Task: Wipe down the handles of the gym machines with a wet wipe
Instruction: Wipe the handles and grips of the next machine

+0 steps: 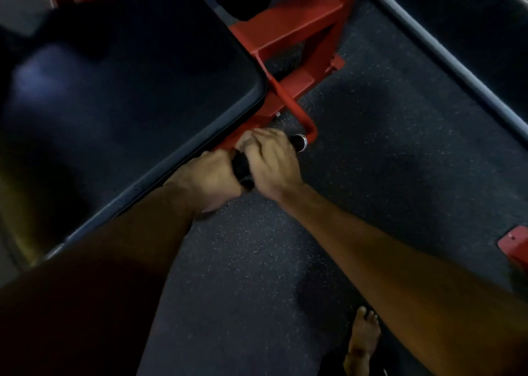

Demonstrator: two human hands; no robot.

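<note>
Two hands meet on one black handle point(241, 167), which sticks out from a red bar point(288, 110) at the lower right edge of the big dark seat pad point(123, 90). The handle runs slantwise, its far end capped by a shiny metal ring point(304, 141) just where the red bar bends.

Nearest the seat pad, the left hand point(213, 181) grips the near end of the handle, fingers curled under it and out of sight. Just beyond it, on the side away from the pad, the right hand point(270, 161) is wrapped over the middle of the handle with its fingers curled down round the grip. Something pale shows under those fingers point(245, 143), but the picture is too blurred and dim to tell whether it is a wipe or only skin. A short stretch of black grip shows between the two hands, and another past the right hand toward the ring.

Beyond the seat pad stands the red frame point(300, 27) of the machine, resting on a dark speckled floor point(371, 153). Farther out from the pad, a grey tube point(445, 58) crosses the floor at a slant. Well away from the pad, toward the person, a bare foot point(363, 338) stands on the floor, and a small red plate point(514, 247) sits at the far edge.
</note>
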